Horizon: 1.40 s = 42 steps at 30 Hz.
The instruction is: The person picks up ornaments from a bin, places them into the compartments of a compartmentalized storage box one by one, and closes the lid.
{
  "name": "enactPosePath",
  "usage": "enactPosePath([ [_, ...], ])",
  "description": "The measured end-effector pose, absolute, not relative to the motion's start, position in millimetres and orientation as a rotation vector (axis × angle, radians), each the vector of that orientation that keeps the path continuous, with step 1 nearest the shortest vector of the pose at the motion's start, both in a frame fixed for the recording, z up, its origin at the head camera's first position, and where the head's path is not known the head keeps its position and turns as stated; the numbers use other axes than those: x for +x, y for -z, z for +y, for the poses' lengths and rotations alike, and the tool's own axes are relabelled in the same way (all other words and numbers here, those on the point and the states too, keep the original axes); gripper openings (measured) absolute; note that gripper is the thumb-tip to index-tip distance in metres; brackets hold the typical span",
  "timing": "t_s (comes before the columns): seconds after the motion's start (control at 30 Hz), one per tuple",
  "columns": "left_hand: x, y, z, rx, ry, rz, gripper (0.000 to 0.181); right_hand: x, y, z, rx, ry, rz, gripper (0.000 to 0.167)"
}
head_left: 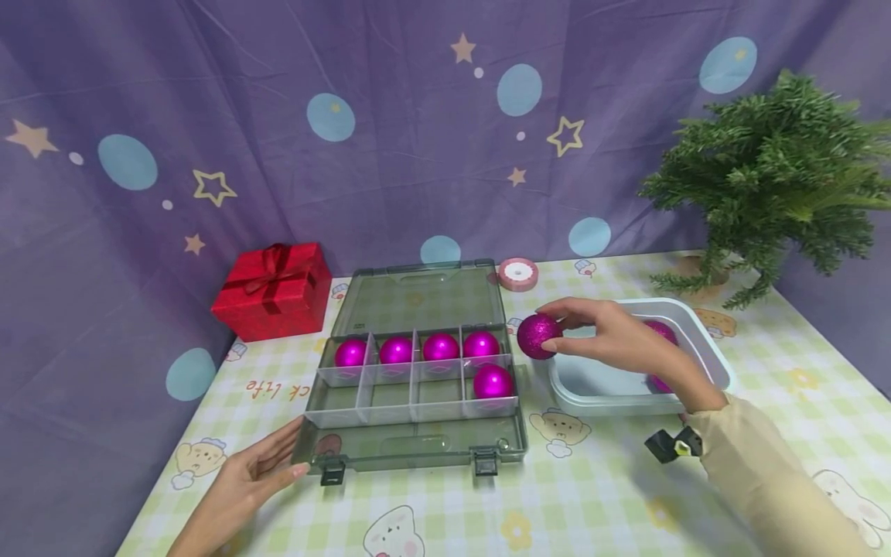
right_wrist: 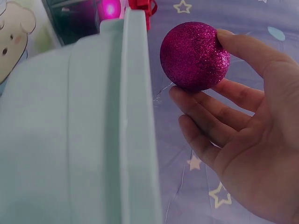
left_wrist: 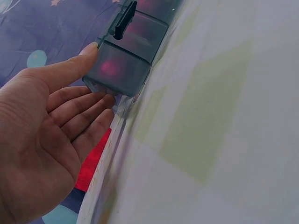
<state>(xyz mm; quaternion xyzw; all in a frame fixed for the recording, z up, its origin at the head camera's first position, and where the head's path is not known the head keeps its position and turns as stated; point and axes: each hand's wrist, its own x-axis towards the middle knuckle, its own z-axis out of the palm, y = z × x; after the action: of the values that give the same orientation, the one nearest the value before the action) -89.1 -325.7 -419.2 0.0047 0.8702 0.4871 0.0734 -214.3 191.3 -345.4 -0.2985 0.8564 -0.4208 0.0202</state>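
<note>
The right hand (head_left: 612, 336) pinches a glittery ball (head_left: 537, 336) at its fingertips (right_wrist: 225, 36); the left hand (head_left: 247, 480), fingers extended, touches the box (head_left: 369, 445) holding five shiny balls (head_left: 397, 352).

Reads "ck life" in orange lettering (head_left: 261, 386), upside down, on the green-and-white checked tablecloth (head_left: 452, 507), left of the translucent grey-green plastic compartment box (head_left: 362, 446). Cannot read the small mark (head_left: 359, 326) on the folded-back lid (head_left: 425, 305).

I faced a purple fabric backdrop (head_left: 390, 193) printed with stars, dots and blue ovals. It hung behind the far edge and beyond the left and right edges of the green-and-white checked tablecloth (head_left: 592, 495). Shadows on it were soft.
</note>
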Motion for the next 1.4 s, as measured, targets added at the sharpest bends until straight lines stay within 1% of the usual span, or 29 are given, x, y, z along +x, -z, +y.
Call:
enactPosePath([
  [0.5, -90, 419, -326, -0.005, -1.480, 2.591, 0.075, -225, 353, 147, -1.032, 1.403, 2.472, 0.047],
  [0.7, -89, 419, -326, 0.007, -1.486, 2.584, 0.075, -226, 355, 130, -1.042, 1.377, 2.447, 0.045],
  [1.03, -89, 419, -326, -0.001, -1.501, 2.574, 0.074, -227, 361, 105, -1.105, 1.338, 2.439, 0.050],
  [1.4, -89, 418, -324, -0.024, -1.497, 2.566, 0.075, -225, 370, 85, -1.117, 1.326, 2.414, 0.049],
])
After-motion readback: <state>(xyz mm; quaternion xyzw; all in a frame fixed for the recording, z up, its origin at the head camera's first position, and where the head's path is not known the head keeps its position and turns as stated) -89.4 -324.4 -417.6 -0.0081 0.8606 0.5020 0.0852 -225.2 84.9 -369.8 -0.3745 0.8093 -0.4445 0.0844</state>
